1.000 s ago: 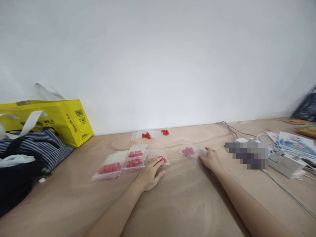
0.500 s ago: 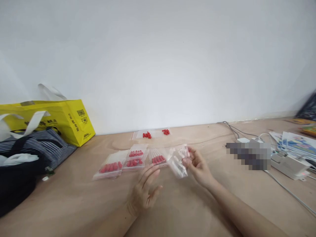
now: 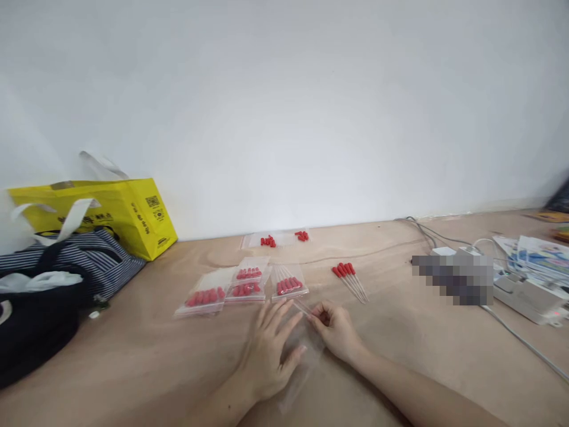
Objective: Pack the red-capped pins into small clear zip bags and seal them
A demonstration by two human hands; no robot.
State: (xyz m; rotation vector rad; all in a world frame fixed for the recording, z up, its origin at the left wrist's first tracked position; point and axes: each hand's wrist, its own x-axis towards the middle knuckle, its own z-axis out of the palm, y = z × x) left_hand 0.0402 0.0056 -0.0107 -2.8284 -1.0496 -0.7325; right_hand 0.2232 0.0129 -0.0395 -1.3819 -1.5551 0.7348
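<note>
Item: clear plastic bag (image 3: 302, 350), empty, lying flat on the wooden tabletop (image 3: 400, 356), near centre, just in front of the person.

Handling note (judgement): the film is thin and slippery. The flat hand should keep the body of the bag from sliding while the other works the far edge with fingertips only. A light pinch that parts the two layers seems better than a pull, which would crease or drag the bag.

Left hand (image 3: 271, 350): laid palm down on the near left part of the bag, fingers spread wide and almost straight, pressing rather than gripping. Nothing is enclosed in it.

Right hand (image 3: 335, 329): resting at the bag's far right edge, fingers curled in, thumb and forefinger closed in a pinch on what looks like the bag's mouth; the exact contact is too blurred to confirm.

Nearby stock:
- Loose bundle of red-tipped sticks (image 3: 349, 279), unbagged, on the table far right of the hands, apart from them.
- Three filled bags of red-tipped sticks (image 3: 249, 284), side by side, just beyond the left hand.
- One more filled bag (image 3: 278, 239) against the white wall (image 3: 284, 107).
- Yellow carrier bag (image 3: 111, 213) and striped dark bag (image 3: 66, 267), far left.
- Cables and white power adapters (image 3: 520, 284), right side; printed sheets (image 3: 542, 255) beyond them.
</note>
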